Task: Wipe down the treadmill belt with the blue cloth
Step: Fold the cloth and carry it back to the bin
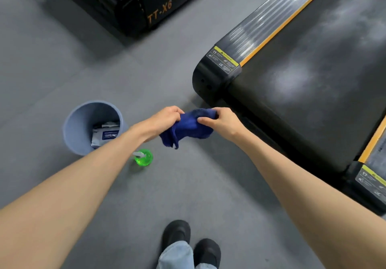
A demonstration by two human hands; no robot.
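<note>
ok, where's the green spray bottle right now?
Head view, left of centre: the green spray bottle is on the floor beside the bin, below-left of the blue cloth.

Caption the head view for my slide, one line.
Left hand and right hand grip the bunched blue cloth over the floor beside the treadmill belt; green spray bottle and bin nearby.

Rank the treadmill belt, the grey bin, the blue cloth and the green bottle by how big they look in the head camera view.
1. treadmill belt, by far the largest.
2. grey bin.
3. blue cloth, bunched and nearer the camera, so only narrowly behind the bin.
4. green bottle, smallest.
</note>
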